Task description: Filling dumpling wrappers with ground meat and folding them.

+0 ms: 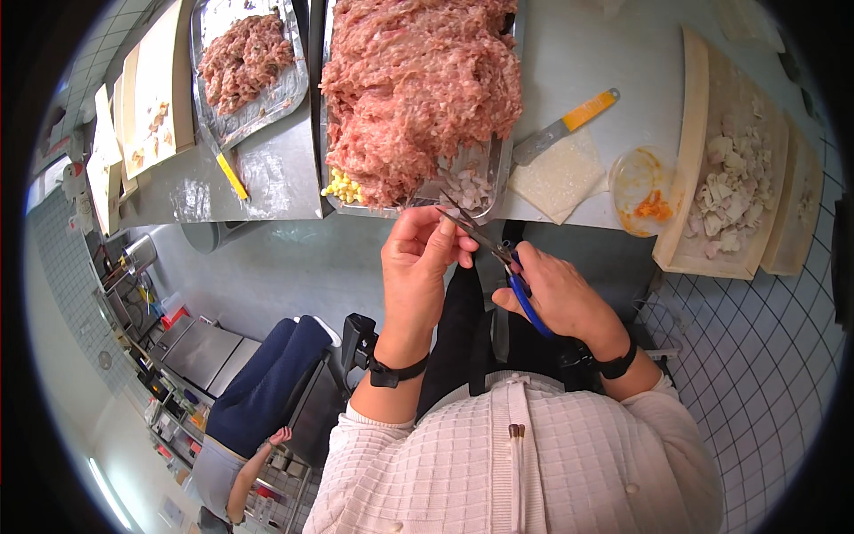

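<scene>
My right hand (562,289) grips a pair of scissors (525,301) with blue handles. The dark blades point up and left to the fingertips of my left hand (416,258), which are pinched together; what lies between them is too small to make out. Both hands are just off the near edge of a big metal tray (509,107) heaped with minced meat (418,89). In its near left corner sit yellow corn kernels (342,187). Pale chopped pieces (468,189) lie at its near right, beyond the scissor tips.
Left, a smaller tray (298,84) holds more mince beside a yellow-handled spatula (231,175). Right are another spatula (569,125), a pale square sheet (560,182), a stained bowl (642,191) and a wooden box (689,142) of pale scraps. Another person (258,383) is at lower left.
</scene>
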Available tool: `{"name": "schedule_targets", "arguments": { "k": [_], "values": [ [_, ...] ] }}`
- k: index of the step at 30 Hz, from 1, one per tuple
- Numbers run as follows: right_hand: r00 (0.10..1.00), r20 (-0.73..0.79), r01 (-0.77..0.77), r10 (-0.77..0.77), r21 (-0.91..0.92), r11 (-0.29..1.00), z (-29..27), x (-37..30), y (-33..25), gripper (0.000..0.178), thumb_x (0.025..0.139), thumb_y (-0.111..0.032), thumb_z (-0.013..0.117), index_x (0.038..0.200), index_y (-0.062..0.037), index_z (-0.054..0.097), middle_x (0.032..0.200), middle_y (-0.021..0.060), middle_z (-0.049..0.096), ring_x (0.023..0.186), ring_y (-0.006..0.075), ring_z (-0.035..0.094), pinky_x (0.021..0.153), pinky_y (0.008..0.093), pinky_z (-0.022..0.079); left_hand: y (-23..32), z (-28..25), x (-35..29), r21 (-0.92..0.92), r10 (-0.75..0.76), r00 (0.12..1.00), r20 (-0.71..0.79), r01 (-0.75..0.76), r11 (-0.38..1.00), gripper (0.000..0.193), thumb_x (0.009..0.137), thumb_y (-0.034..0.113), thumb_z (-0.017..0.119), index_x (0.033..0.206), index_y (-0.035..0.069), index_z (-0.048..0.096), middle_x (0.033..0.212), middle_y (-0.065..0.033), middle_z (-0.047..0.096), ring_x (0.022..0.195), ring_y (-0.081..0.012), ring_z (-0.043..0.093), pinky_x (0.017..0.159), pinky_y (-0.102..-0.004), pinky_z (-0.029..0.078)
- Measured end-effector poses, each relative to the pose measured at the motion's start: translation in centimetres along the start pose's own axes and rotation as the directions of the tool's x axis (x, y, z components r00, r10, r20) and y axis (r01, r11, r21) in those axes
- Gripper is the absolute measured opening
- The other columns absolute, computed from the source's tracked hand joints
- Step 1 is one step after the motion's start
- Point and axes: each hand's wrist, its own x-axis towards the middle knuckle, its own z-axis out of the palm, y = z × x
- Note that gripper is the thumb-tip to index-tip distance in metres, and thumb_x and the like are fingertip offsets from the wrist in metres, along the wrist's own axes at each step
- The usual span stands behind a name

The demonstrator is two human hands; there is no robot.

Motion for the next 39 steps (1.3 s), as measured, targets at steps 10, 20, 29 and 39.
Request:
{"name": "schedule_targets", "arguments": {
  "k": [10, 20, 29, 39],
  "values": [
    [0.999, -0.017, 0.048, -0.048, -0.004, 0.999, 0.2, 0.1, 0.1, 0.056, 0.084, -0.050, 0.068, 0.095, 0.0003, 0.045, 0.087, 0.0216, 0.060, 0.083, 0.0436, 0.061, 0.072, 0.0491, 0.048, -0.1, -1.2, 0.1, 0.128, -0.018, 0.999, 0.040, 0.012, 0.992, 0.009, 0.094, 0.007, 0.062, 0.099, 0.000, 0.060, 0.086, -0.0071, 0.063, 0.072, -0.0133, 0.059, 0.061, -0.0268, 0.048],
    [0.994, -0.102, 0.032, -0.041, -0.090, 0.995, 0.5, 0.2, -0.3, 0.047, 0.083, -0.039, 0.073, 0.094, -0.0009, 0.047, 0.079, 0.0202, 0.061, 0.078, 0.0434, 0.060, 0.066, 0.0482, 0.047, -0.2, -0.8, -0.4, 0.095, -0.008, 1.000, -0.005, 0.008, 0.995, 0.011, 0.093, 0.007, 0.063, 0.096, -0.003, 0.064, 0.081, -0.0077, 0.065, 0.068, -0.0131, 0.059, 0.064, -0.0253, 0.049],
    [0.992, -0.123, 0.040, -0.033, 0.053, 0.998, 0.3, 0.4, -0.2, 0.046, 0.083, -0.041, 0.073, 0.083, -0.0007, 0.051, 0.068, 0.0203, 0.058, 0.064, 0.0432, 0.058, 0.056, 0.0444, 0.046, -0.1, 0.2, 0.2, 0.359, 0.179, 0.980, -0.085, -0.137, 0.923, 0.011, 0.093, 0.010, 0.065, 0.091, 0.000, 0.063, 0.077, -0.0033, 0.062, 0.065, -0.0080, 0.055, 0.057, -0.0205, 0.043],
    [0.956, 0.263, -0.062, -0.131, 0.617, 0.784, 0.1, 0.1, 1.1, 0.060, 0.096, -0.062, 0.043, 0.086, -0.0032, 0.048, 0.069, 0.0067, 0.051, 0.059, 0.0197, 0.056, 0.056, 0.0316, 0.045, -0.8, -0.1, 1.1, 0.514, 0.285, 0.954, -0.094, -0.199, 0.834, 0.005, 0.094, 0.005, 0.062, 0.097, 0.001, 0.060, 0.080, 0.0018, 0.057, 0.064, -0.0028, 0.047, 0.054, -0.0185, 0.036]
  ]
}}
